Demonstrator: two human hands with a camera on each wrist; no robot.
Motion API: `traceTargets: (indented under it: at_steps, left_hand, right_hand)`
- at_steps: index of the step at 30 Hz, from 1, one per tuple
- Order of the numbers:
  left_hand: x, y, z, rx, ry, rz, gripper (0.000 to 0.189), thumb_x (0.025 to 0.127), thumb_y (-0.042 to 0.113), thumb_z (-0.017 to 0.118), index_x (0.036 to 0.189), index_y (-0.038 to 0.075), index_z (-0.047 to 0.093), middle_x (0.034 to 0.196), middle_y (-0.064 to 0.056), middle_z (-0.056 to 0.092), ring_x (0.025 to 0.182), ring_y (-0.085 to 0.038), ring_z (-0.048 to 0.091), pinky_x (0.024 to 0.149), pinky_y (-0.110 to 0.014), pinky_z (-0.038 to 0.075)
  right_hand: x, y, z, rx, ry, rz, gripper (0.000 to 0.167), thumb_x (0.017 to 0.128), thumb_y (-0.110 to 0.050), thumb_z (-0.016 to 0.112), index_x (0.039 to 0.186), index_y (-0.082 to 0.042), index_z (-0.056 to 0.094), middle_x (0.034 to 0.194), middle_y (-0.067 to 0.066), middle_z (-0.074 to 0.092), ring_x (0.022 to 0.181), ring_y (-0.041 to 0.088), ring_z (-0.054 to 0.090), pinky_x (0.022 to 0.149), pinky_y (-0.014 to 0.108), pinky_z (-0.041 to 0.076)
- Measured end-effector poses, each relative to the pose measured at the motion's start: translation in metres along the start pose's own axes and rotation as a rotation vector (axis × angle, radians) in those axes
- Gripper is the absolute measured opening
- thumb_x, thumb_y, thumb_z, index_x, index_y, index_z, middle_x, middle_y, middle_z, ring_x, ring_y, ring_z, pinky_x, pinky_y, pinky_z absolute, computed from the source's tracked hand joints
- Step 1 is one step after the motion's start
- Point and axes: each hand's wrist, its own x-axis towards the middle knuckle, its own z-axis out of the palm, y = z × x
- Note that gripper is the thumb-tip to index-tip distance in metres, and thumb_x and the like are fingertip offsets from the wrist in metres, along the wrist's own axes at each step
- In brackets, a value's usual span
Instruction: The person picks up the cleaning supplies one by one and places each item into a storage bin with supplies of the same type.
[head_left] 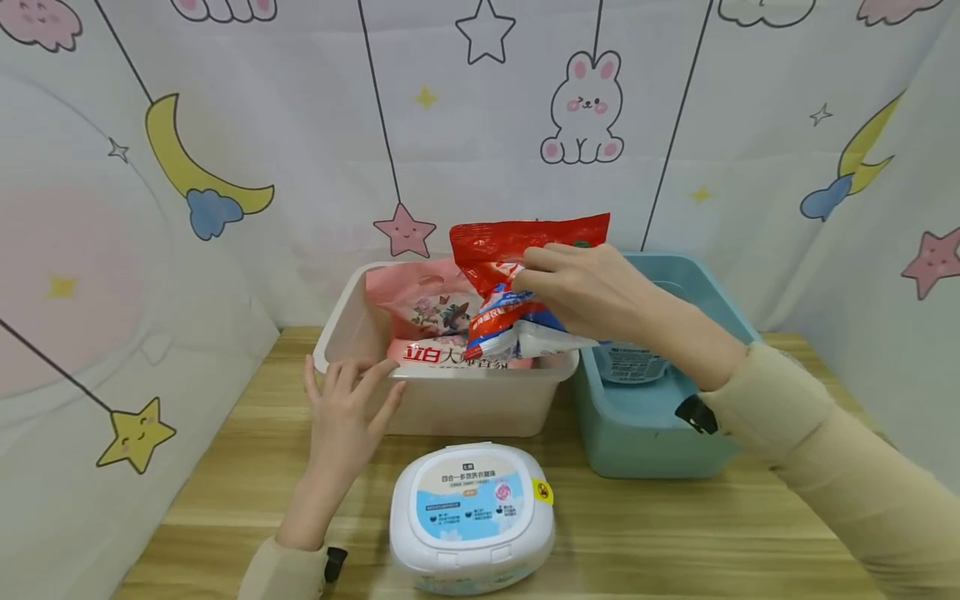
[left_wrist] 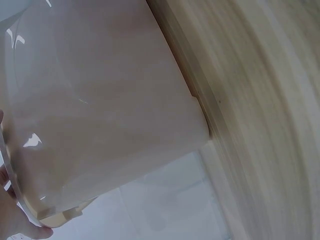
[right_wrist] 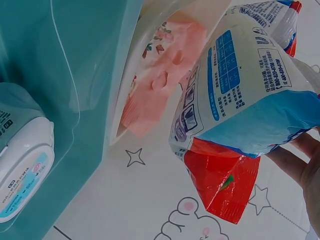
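My right hand [head_left: 581, 287] pinches a red, white and blue detergent bag [head_left: 495, 321] near its red top, holding it over the white bin [head_left: 450, 400]. In the right wrist view, the printed back of the bag [right_wrist: 240, 85] faces the camera. My left hand [head_left: 348, 408] rests at the bin's front left rim with its fingers spread. In the left wrist view, only part of this hand [left_wrist: 12, 217] shows beside the bin's wall [left_wrist: 110, 100]. Inside the bin lies a pink detergent bag [head_left: 427, 304], partly covered by the raised one.
A teal bin [head_left: 652, 442] stands right of the white one, with a white-lidded tub [right_wrist: 30, 170] inside. On the wooden table [head_left: 675, 533], in front of both bins, sits a white lidded box [head_left: 472, 517]. A patterned cloth [head_left: 480, 133] surrounds the table's back and sides.
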Motion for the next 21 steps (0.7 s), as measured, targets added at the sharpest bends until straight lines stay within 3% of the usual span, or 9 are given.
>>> traceTargets:
  at_steps: [21]
  left_hand:
    - [-0.001, -0.002, -0.001, 0.009, -0.010, 0.014, 0.025, 0.086, 0.027, 0.069, 0.107, 0.013, 0.068, 0.098, -0.014, 0.060, 0.101, -0.035, 0.051, 0.112, -0.070, 0.008]
  right_hand:
    - [0.013, 0.010, 0.029, 0.072, -0.080, 0.065, 0.024, 0.083, -0.010, 0.069, 0.106, -0.014, 0.066, 0.099, 0.008, 0.065, 0.087, 0.021, 0.063, 0.061, 0.028, 0.055]
